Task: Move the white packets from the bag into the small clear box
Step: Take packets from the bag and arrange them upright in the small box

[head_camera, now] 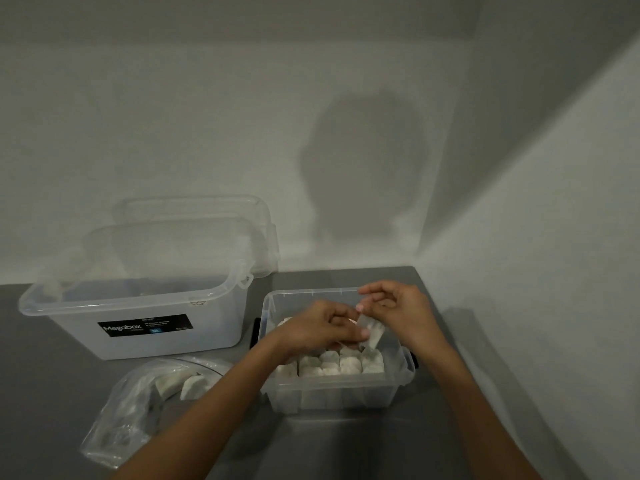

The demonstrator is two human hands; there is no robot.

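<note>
The small clear box (398, 393) stands on the grey counter in front of me, with several white packets (341, 364) upright in rows along its near side. Both hands hover over its open top. My left hand (322, 327) pinches a white packet (372, 332) by its lower left edge, and my right hand (401, 310) holds the same packet at its top corner. That packet hangs tilted just above the packed row. The clear plastic bag (121, 420) lies at the lower left with several white packets (180, 384) inside, partly behind my left forearm.
A large clear lidless storage box (145, 306) with a black label stands at the back left, its lid (194, 216) leaning on the wall behind it. White walls close in behind and to the right. Bare counter lies along the near edge.
</note>
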